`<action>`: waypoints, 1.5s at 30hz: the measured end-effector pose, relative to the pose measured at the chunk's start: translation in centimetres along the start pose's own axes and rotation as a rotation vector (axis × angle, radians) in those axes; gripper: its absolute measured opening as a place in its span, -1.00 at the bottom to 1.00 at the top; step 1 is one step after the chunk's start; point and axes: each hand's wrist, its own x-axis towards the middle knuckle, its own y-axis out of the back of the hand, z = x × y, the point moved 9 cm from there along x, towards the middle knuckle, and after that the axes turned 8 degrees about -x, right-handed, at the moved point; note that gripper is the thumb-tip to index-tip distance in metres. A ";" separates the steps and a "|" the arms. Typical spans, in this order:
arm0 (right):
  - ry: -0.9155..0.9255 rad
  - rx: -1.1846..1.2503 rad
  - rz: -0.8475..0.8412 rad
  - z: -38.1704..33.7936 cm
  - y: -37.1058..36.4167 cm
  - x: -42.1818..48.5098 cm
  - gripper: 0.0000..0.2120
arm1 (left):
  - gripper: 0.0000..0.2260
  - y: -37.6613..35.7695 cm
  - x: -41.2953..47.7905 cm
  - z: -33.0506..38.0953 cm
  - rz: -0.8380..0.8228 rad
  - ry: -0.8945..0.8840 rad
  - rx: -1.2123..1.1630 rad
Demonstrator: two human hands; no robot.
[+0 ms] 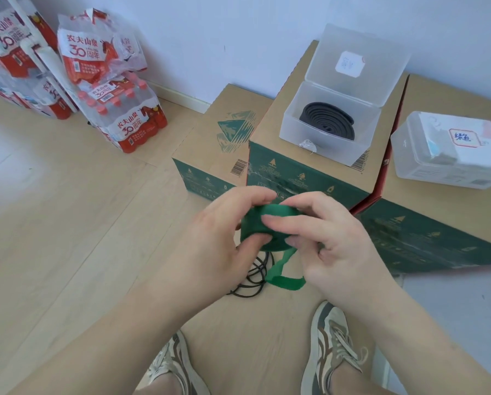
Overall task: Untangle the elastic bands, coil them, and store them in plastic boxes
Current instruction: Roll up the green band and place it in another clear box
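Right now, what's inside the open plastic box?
One coiled black elastic band lies in the open plastic box. Whatever is beneath the coil is covered.

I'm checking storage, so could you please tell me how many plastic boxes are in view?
2. One open box, holding a black coil, stands on the middle carton; one shut box lies on the right carton. More may be out of frame.

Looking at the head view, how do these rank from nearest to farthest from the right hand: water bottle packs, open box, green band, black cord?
1. green band, pinched in the right hand.
2. black cord, on the floor below.
3. open box, on the carton ahead.
4. water bottle packs, far left by the wall.
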 end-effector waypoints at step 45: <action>-0.283 0.452 0.063 2.3 1.7 0.3 -0.55 | -0.64 1.4 0.5 -1.6 0.017 0.159 -0.384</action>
